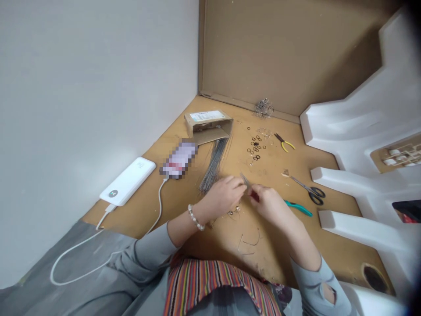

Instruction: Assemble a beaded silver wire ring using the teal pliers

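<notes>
My left hand (226, 195) and my right hand (268, 204) meet over the table, fingers pinched close together. Between the fingertips shows a small, blurred grey piece (245, 179); its kind is unclear. A bracelet of pale beads (196, 218) circles my left wrist. Just beyond that hand lies a bundle of thin grey wires (212, 169), spilling from an open cardboard box (208, 124). A teal handle (299, 208) emerges from behind my right hand, the rest of that tool hidden. Below my hands are small shiny pieces (234, 210) and loose bent wires (251, 241).
Several dark rings (255, 147) and a wire tangle (264, 108) lie farther back. Yellow-handled pliers (284, 143) and scissors (309, 189) are to the right, near a white moulded edge (338, 219). A phone (180, 160) and white power bank (128, 181) with cables occupy the left.
</notes>
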The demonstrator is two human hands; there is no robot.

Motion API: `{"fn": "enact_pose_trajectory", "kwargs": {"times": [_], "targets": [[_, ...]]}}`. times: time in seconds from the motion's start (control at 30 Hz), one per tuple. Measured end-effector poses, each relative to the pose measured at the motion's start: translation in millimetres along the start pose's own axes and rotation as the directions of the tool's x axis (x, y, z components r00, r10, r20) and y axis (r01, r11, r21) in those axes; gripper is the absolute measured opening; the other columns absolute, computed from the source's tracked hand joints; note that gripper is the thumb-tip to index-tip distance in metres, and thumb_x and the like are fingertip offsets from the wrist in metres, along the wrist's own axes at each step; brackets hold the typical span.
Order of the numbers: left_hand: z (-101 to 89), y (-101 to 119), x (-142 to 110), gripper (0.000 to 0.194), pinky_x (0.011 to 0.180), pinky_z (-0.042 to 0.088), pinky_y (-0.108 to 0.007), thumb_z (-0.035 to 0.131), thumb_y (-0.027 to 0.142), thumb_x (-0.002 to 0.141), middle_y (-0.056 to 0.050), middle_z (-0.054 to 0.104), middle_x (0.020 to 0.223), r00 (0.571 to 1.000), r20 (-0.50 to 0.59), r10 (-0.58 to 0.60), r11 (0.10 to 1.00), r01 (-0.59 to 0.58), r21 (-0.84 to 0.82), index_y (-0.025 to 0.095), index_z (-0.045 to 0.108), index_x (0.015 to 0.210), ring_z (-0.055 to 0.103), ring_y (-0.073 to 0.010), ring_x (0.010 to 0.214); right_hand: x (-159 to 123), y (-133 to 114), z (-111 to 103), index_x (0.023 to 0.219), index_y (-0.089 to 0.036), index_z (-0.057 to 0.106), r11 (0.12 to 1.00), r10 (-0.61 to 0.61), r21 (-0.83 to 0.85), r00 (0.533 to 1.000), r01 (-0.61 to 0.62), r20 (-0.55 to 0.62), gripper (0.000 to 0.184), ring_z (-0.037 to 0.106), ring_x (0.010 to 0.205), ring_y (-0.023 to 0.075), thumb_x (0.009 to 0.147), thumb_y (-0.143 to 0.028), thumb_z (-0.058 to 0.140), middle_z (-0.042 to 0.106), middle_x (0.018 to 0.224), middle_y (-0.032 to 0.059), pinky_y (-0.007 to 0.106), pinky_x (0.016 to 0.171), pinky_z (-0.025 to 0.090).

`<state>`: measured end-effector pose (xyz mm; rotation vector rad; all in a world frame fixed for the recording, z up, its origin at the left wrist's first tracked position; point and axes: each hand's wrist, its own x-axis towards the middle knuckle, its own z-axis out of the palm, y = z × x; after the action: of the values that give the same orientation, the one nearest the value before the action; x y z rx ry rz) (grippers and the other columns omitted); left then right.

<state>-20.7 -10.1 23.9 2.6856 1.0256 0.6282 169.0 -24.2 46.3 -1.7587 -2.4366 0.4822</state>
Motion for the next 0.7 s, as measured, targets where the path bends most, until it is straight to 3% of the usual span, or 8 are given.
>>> {"fn": "enact_pose_trajectory", "kwargs": {"times": [0.13, 0.3, 0.4, 0.47, 0.53, 0.6, 0.7], "targets": [[10.4, 6.8, -1.4, 0.021, 0.074, 0.044, -0.033, 0.040, 0.017, 0.093, -0.009, 0.055, 0.088, 0.999, 0.051, -0.011, 0.994, 0.005, 0.111, 0.014, 0.058, 0.083, 0.049, -0.0213, 0.087, 1.1, -17.2, 2.9, 0.080, -0.021, 0.059, 0.989, -0.002, -0.148, 1.000, 0.000, -0.014, 0.014, 0.060, 0.069, 0.0156, 0.083, -0.015, 0.047, 0.066, 0.078, 0.0037, 0.025, 0.060, 0.031], [17.1, 4.0, -3.5, 0.020, 0.068, 0.044, -0.031, 0.041, 0.016, 0.091, -0.008, 0.055, 0.084, 0.994, 0.091, -0.053, 0.995, 0.045, 0.086, 0.014, 0.057, 0.080, 0.051, -0.0202, 0.082, 3.1, -28.4, 0.7, 0.084, -0.020, 0.062, 0.969, 0.025, -0.247, 1.000, -0.024, 0.000, 0.017, 0.063, 0.071, 0.0163, 0.087, -0.017, 0.046, 0.068, 0.084, 0.0059, 0.026, 0.058, 0.032], [16.6, 1.4, -2.0, 0.024, 0.069, 0.044, -0.029, 0.039, 0.015, 0.092, -0.007, 0.058, 0.082, 0.984, 0.096, -0.150, 0.987, 0.154, -0.035, 0.013, 0.060, 0.080, 0.054, -0.0179, 0.077, 5.9, -26.4, 2.3, 0.083, -0.018, 0.063, 0.985, 0.014, -0.174, 1.000, -0.014, -0.003, 0.018, 0.063, 0.074, 0.0175, 0.087, -0.016, 0.046, 0.068, 0.084, 0.0080, 0.026, 0.061, 0.036], [15.1, -2.9, -0.3, 0.023, 0.070, 0.043, -0.028, 0.043, 0.018, 0.091, -0.005, 0.060, 0.080, 0.973, 0.081, -0.218, 0.948, 0.231, -0.221, 0.013, 0.062, 0.079, 0.055, -0.0157, 0.075, 8.7, -18.6, 5.6, 0.080, -0.018, 0.063, 1.000, 0.002, 0.013, 1.000, -0.002, -0.019, 0.016, 0.062, 0.072, 0.0172, 0.086, -0.018, 0.048, 0.068, 0.078, 0.0065, 0.027, 0.064, 0.039], [13.6, -8.8, 1.3, 0.016, 0.069, 0.043, -0.025, 0.051, 0.018, 0.086, -0.002, 0.062, 0.075, 0.948, 0.118, -0.295, 0.821, 0.314, -0.477, 0.014, 0.064, 0.079, 0.057, -0.0133, 0.072, 11.8, -7.1, 9.8, 0.077, -0.018, 0.062, 0.946, 0.023, 0.323, 0.999, -0.033, 0.035, 0.013, 0.060, 0.064, 0.0152, 0.084, -0.024, 0.052, 0.066, 0.069, 0.0033, 0.027, 0.063, 0.043], [12.5, -14.7, 2.2, 0.011, 0.059, 0.042, -0.022, 0.056, 0.020, 0.082, 0.001, 0.059, 0.063, 0.898, 0.270, -0.347, 0.582, 0.432, -0.689, 0.013, 0.064, 0.079, 0.054, -0.0101, 0.059, 14.4, 4.2, 13.3, 0.078, -0.018, 0.062, 0.769, 0.032, 0.626, 0.986, -0.128, 0.163, 0.013, 0.058, 0.058, 0.0131, 0.080, -0.031, 0.058, 0.063, 0.064, 0.0007, 0.027, 0.060, 0.046], [11.6, -20.2, 2.6, 0.011, 0.053, 0.039, -0.019, 0.060, 0.022, 0.078, 0.004, 0.055, 0.056, 0.855, 0.406, -0.324, 0.289, 0.498, -0.818, 0.012, 0.063, 0.077, 0.050, -0.0069, 0.049, 16.0, 13.7, 15.4, 0.077, -0.017, 0.063, 0.500, 0.003, 0.829, 0.957, -0.253, 0.290, 0.022, 0.058, 0.055, 0.0111, 0.071, -0.037, 0.069, 0.063, 0.066, 0.0000, 0.027, 0.057, 0.050]]}}
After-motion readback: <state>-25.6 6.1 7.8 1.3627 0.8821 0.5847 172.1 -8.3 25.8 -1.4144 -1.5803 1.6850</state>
